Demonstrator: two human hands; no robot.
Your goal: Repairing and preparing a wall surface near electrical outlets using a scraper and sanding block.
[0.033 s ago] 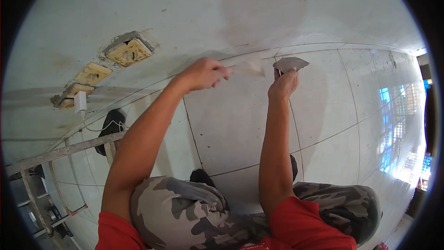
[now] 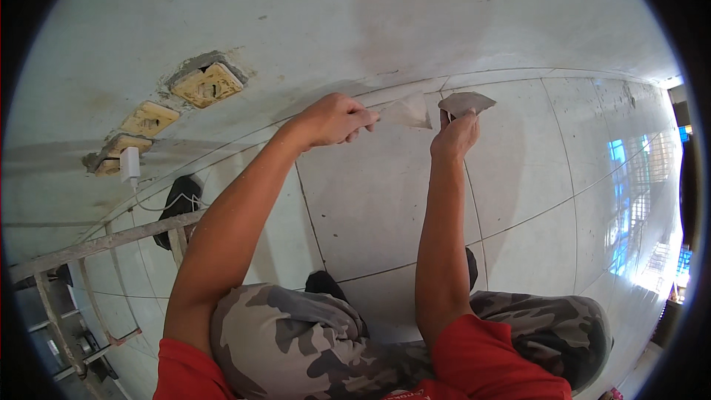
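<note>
My left hand grips the handle of a putty knife, whose pale blade points right along the joint where the white wall meets the tiled floor. My right hand holds up a second flat scraper smeared with grey filler, just right of the first blade. The two blades nearly touch. Both forearms reach up from my bent knees in camouflage trousers.
Three yellowed wall sockets sit in rough cut-outs at the left, the lowest with a white charger and cable. A black object lies by the wall. A metal ladder-like frame stands at lower left. Bright glare covers the floor at right.
</note>
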